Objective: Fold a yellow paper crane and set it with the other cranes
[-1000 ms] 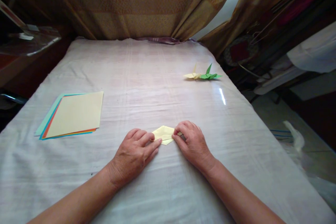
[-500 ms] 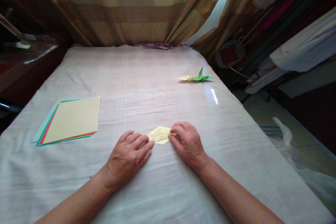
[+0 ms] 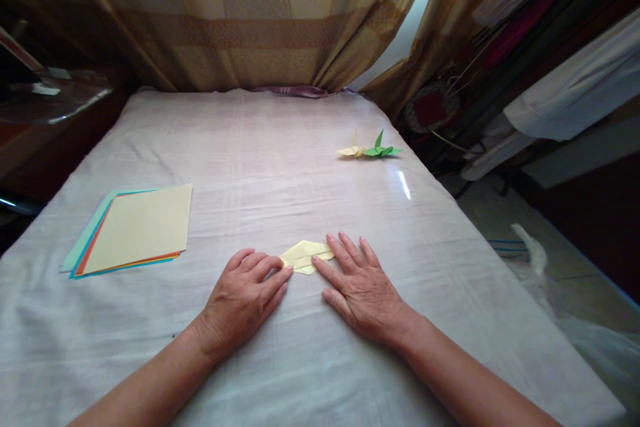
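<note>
A small folded piece of pale yellow paper lies flat on the white cloth, with a lengthwise crease visible. My left hand grips its left tip between thumb and fingers. At its right end, my right hand lies spread, the index fingertip touching the paper and the other fingers fanned out around that end. Part of the paper's right end is close to the right fingertips.
A stack of coloured square sheets lies at the left. Toward the back right stand a cream folded crane and a green folded crane. Curtains hang behind the cloth-covered table.
My right hand has let go of the paper's right end and spread its fingers. A fold on the paper's right part now lies flatter. My left hand has hardly moved.
</note>
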The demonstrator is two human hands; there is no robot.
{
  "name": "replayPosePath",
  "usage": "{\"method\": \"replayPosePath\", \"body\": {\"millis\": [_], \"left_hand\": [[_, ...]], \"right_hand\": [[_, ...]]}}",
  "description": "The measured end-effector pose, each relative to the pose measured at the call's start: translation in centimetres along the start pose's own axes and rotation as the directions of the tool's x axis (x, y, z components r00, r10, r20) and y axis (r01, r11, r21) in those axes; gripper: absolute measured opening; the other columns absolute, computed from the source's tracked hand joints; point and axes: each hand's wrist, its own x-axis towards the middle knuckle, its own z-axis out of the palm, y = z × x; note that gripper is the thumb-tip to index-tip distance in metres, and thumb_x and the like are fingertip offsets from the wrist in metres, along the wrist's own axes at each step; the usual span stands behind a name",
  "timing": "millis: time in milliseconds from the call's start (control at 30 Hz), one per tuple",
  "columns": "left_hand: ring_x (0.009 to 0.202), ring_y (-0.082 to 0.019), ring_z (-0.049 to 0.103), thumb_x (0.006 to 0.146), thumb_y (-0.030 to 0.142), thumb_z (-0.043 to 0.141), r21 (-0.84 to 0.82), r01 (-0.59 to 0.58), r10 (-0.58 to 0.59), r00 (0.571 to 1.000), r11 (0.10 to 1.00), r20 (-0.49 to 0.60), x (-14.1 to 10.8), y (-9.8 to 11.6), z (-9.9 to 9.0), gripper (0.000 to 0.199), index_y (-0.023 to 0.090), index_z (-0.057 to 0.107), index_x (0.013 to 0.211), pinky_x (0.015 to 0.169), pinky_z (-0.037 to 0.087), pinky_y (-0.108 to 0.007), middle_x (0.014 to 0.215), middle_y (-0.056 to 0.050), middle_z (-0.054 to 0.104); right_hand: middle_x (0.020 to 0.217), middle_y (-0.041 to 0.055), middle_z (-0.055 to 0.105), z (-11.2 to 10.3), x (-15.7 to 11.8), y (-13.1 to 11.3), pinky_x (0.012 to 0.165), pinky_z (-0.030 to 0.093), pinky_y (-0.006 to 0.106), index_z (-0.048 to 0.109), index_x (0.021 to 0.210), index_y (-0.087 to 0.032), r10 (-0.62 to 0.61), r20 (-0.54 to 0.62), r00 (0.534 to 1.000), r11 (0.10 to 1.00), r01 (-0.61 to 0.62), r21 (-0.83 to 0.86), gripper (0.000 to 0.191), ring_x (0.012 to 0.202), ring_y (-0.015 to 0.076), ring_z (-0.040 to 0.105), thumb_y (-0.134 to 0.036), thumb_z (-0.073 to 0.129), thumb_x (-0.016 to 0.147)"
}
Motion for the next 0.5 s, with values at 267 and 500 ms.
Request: {"method": "replayPosePath", "body": {"millis": [267,500], "left_hand": [[0.09,-0.021,0.058,0.095,0.025,0.048,0.019,-0.002,0.002,1.0,1.0,-0.001,-0.2,0.0,-0.1,0.024,0.025,0.068,0.109,0.092,0.039,-0.041,0.098,-0.003,0.068],[0.089,-0.02,0.059,0.094,0.025,0.049,0.039,-0.028,0.028,1.0,0.999,0.0,-0.4,-0.3,0.1,0.023,0.026,0.067,0.109,0.093,0.04,-0.042,0.098,-0.003,0.068]], "right_hand": [[0.156,0.0117,0.03,-0.5,-0.8,1.1,0.11,0.022,0.062,0.045,0.141,-0.036,0.046,0.027,0.999,0.999,-0.046,-0.015,0.051,0.143,0.0355,0.025,-0.042,0.056,0.092],[0.152,0.0137,0.037,-0.2,-1.6,2.4,0.109,0.027,0.06,0.045,0.142,-0.025,0.0,-0.037,0.999,1.0,0.001,0.021,0.051,0.139,0.0321,0.035,-0.028,0.051,0.092]]}}
